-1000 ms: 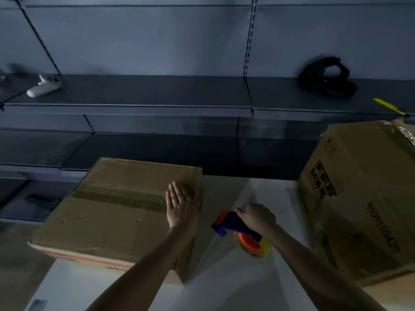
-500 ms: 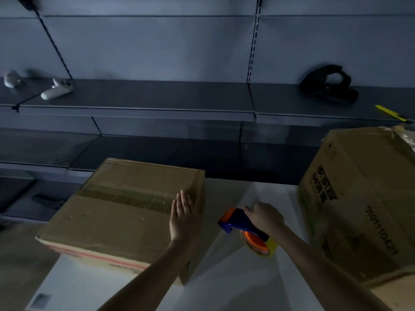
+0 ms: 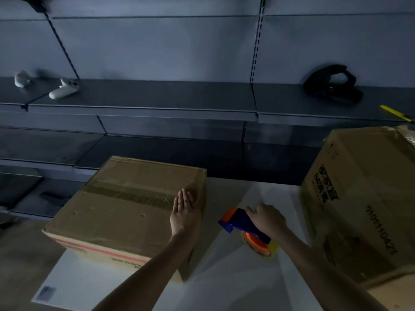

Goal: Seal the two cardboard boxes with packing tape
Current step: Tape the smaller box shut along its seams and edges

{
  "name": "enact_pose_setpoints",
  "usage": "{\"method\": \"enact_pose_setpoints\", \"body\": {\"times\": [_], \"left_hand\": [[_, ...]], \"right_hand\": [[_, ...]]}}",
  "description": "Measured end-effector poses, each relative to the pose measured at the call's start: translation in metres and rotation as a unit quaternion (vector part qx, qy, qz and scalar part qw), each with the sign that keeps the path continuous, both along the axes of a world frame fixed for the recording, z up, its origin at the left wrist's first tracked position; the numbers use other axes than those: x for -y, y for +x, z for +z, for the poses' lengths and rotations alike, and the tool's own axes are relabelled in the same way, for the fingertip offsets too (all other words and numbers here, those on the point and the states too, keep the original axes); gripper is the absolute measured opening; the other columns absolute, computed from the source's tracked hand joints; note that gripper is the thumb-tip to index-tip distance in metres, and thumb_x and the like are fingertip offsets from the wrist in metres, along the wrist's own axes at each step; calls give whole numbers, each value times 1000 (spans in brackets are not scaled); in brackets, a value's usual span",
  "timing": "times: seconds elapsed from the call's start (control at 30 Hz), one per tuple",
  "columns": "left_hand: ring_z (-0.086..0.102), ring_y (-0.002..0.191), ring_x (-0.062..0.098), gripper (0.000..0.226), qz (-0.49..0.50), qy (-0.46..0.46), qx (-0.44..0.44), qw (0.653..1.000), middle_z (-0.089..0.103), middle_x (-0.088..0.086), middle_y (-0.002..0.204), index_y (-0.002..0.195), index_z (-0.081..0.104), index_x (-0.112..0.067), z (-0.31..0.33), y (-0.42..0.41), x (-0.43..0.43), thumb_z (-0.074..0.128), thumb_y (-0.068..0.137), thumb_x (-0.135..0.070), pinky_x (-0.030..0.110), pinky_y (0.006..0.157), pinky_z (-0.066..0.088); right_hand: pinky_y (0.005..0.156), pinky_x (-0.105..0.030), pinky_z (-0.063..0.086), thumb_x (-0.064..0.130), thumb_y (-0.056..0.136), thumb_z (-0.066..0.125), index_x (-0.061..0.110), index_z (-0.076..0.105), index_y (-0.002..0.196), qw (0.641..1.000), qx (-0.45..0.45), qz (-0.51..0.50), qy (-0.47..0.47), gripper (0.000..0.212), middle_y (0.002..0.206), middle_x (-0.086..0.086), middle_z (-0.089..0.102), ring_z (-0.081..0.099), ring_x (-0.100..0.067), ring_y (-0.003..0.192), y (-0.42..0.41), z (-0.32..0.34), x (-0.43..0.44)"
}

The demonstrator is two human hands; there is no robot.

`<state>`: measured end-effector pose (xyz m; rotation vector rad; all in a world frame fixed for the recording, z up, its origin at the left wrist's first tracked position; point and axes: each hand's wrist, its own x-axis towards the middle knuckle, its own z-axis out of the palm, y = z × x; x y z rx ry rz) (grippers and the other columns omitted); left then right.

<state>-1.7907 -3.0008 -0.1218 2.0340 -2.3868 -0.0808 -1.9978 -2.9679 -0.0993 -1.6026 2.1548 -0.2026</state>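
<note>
- Firstly, fingers (image 3: pixel 183 198) of the left hand (image 3: pixel 185 213) lie straight, flat on the left box (image 3: pixel 116 212), over the right end of its left-to-right tape strip (image 3: pixel 125 194).
- Fingers (image 3: pixel 252 209) of the right hand (image 3: pixel 268 219) curl round the tape dispenser (image 3: pixel 238 218), above the worktop (image 3: pixel 235 288) between the boxes.
- The tilted right box (image 3: pixel 363 198) sits rightward at the worktop's right edge, nearer the right hand.

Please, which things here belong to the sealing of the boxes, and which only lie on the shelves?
For the job:
left cardboard box, with left hand flat on it
right cardboard box
tape dispenser, held by right hand

Just lying about, on the shelf:
white controller
smaller white object
black strap-like object
yellow cutter
</note>
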Motion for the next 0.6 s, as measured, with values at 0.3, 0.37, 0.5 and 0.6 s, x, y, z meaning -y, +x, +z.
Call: {"method": "enact_pose_setpoints", "body": {"times": [0.3,0.37,0.5,0.6], "left_hand": [[-14,143,20,57,-37,-18,-58,997,-14,14,155,146,-10,-2,-4,9,-2,22,100,-13,27,111,-14],[-11,144,18,54,-67,-3,-80,995,-9,10,156,148,-4,-4,-1,17,3,20,102,-19,22,108,-14],[-3,145,19,61,-99,32,-99,990,1,11,157,148,6,-2,4,43,7,10,94,-31,18,107,-12],[6,145,22,75,-54,17,-138,989,12,13,156,147,15,-1,9,67,9,2,84,-42,18,108,-10]], "right_hand": [[49,-27,30,51,96,35,11,38,55,990,87,-109,-28,58,53,-1,41,44,-16,49,-3,1,6],[50,-28,31,52,94,39,11,37,53,980,140,-135,-51,58,53,-2,41,44,-17,50,4,5,9],[53,-28,35,51,92,43,12,45,55,976,182,-104,-61,53,58,-5,52,52,-21,54,30,16,20],[53,-29,35,49,88,45,13,45,57,971,211,-75,-87,47,56,-3,52,49,-18,50,56,26,27]]}}
